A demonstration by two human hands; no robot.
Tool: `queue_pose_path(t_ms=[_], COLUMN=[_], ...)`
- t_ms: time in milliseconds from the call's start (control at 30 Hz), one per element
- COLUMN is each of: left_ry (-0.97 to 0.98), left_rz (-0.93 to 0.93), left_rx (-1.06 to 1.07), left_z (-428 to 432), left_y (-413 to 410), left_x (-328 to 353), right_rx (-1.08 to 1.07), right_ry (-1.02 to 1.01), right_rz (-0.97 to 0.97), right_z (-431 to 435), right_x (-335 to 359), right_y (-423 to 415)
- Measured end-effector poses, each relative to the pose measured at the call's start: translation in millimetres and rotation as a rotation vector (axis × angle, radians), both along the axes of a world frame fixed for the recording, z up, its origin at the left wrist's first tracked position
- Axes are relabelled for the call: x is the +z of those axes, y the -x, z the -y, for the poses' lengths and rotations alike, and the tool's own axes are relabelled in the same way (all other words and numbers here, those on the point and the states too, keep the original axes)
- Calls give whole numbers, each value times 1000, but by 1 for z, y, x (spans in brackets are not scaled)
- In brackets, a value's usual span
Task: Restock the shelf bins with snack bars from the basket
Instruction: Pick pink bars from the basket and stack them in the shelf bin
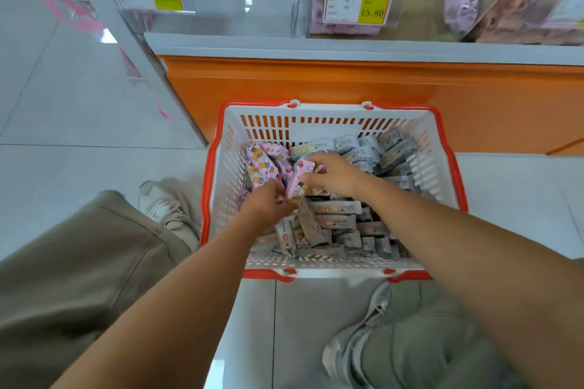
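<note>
Gripping one pink snack bar (298,177), two hands — left (267,202), right (335,172) — one basket (331,114)

— What can't you make out?
— My left hand (267,203) and right hand (331,172) cover the middle of the pink bars (262,164). Small print on the price tags (360,1) is unreadable.
— And the bins (240,0)?
— Blurred, cut off at the top edge.
</note>
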State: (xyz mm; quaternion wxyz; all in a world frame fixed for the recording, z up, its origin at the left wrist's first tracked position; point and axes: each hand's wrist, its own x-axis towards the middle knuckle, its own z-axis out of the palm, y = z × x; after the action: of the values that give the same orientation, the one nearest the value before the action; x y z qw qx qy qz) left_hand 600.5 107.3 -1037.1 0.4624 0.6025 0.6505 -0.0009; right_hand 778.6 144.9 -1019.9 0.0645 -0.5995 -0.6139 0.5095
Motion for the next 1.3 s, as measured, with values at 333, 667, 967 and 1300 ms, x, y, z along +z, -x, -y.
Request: queue_pose_path(t_ms=[333,667,967,1300], left_ry=[-122,-524,-1015,-1149], left_rz=[230,280,-37,-413], left_rx=[57,-8,-215,-416], left_z=[-18,-13,-65,-106], left_y=[-14,-40,-55,-46], left_x=[105,179,228,204], right_rx=[-240,-184,-372,-463], right_ry=[-306,-625,-926,-854], right_rz=[-193,-242,-243,-34], right_z=[-4,19,-34,-118], right_x=[103,172,236,231], right_y=[-4,-10,-49,-79])
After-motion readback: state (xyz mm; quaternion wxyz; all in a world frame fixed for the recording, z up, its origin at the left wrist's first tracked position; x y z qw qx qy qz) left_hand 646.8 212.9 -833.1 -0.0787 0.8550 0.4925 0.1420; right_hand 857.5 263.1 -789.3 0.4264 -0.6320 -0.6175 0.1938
